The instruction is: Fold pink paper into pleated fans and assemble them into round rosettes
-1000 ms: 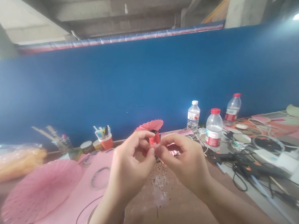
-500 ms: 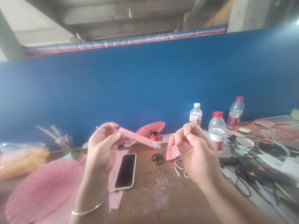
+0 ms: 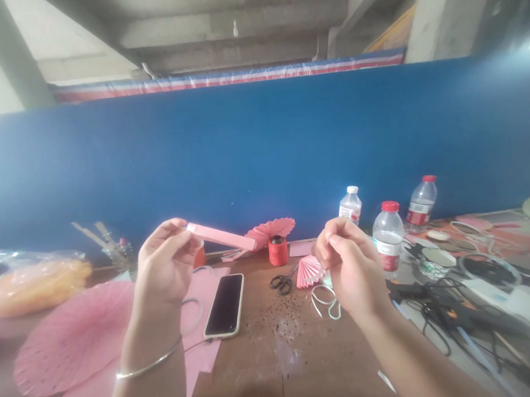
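Observation:
My left hand [image 3: 167, 263] pinches one end of a narrow folded pink paper strip [image 3: 222, 236], raised above the table and slanting down to the right. My right hand [image 3: 354, 265] is held up at the right, apart from the strip, with thumb and fingers pressed together; whatever they may hold cannot be made out. Behind the right hand lies a small pleated pink paper fan [image 3: 309, 272], partly covered by the fingers. Black-handled scissors [image 3: 281, 284] rest to its left. Beyond them are a red container [image 3: 278, 251] and a scalloped pink paper piece [image 3: 271, 228].
A phone [image 3: 224, 306] lies on pink paper at centre left. Further left are a large round pleated pink paper [image 3: 77, 335] and a plastic bag [image 3: 35, 281]. Bottles [image 3: 388, 238], cables [image 3: 431, 314] and a white sliver [image 3: 387, 381] are on the right. A blue partition [image 3: 261, 144] stands behind.
My left hand has moved left with the pink strip, whose free end now sits away from the right hand. The whitish bit at that end no longer shows. My right hand is slightly further right.

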`<state>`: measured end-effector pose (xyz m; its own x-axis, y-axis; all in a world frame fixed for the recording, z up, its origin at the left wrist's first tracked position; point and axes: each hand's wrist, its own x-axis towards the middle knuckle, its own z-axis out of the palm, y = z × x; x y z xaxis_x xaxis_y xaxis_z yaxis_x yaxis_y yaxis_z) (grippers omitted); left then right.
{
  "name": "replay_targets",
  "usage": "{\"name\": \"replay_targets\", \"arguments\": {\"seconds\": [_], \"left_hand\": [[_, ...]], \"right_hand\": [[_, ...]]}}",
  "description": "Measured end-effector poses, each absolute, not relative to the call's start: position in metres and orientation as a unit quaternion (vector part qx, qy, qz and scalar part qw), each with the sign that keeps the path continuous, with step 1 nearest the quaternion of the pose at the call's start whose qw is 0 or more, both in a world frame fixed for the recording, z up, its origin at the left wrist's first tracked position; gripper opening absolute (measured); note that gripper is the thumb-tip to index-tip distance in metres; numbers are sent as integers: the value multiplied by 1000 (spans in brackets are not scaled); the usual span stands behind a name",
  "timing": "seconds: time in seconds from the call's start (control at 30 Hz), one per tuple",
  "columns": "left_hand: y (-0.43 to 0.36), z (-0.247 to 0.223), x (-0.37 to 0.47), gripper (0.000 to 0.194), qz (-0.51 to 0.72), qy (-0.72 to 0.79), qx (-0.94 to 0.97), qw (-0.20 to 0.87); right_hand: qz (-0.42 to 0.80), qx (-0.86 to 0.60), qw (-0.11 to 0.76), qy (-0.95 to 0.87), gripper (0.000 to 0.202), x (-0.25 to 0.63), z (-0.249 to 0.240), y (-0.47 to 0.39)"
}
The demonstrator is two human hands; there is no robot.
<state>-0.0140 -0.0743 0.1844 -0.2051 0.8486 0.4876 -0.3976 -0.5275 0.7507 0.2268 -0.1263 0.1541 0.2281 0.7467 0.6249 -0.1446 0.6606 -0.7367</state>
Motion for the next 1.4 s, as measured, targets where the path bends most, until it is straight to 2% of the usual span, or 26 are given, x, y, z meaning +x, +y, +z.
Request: {"name": "replay_targets", "arguments": {"seconds": [0.07,0.17,0.23,0.27,0.33,0.37,0.43,0.47,0.53,0.63,0.8,0.93,1.03,1.23,1.3,1.4], "left_hand": [[-74,185,-15,16,741,244,461,423],[-74,186,-16,17,740,237,451,439],[-74,187,-13,17,730,234,452,456],[-74,186,-11,17,725,232,452,464],[-75,185,-4,18,719,231,449,477],[-76,185,1,18,717,230,449,481],[-77,182,12,18,707,226,456,491],[-77,180,18,17,699,223,464,497],[-78,177,27,17,681,215,479,510],[-77,173,34,17,662,215,496,518],[-71,169,31,15,641,227,524,513],[-64,165,18,18,574,252,569,532],[-60,160,3,24,510,282,628,516],[-62,163,-27,43,402,307,714,484],[-66,170,-29,42,409,325,725,448],[-76,180,-17,32,444,403,730,329]], "right_hand": [[265,-335,682,-594,12,230,154,-126],[159,-432,523,-717,27,233,153,-122],[88,-443,473,-756,32,230,150,-119],[73,-436,478,-759,28,227,149,-118],[107,-411,514,-745,7,220,146,-118],[152,-392,537,-732,8,215,145,-119],[261,-335,580,-695,34,206,143,-122],[310,-304,597,-674,41,202,142,-123],[375,-258,635,-624,41,196,140,-124],[403,-257,681,-555,27,194,138,-122],[354,-304,708,-530,14,197,137,-120],[276,-328,727,-537,7,201,138,-119],[241,-331,729,-549,6,204,137,-119],[172,-336,680,-629,11,202,138,-127],[139,-333,667,-652,12,201,139,-130],[114,-328,641,-684,13,198,139,-130]]}}
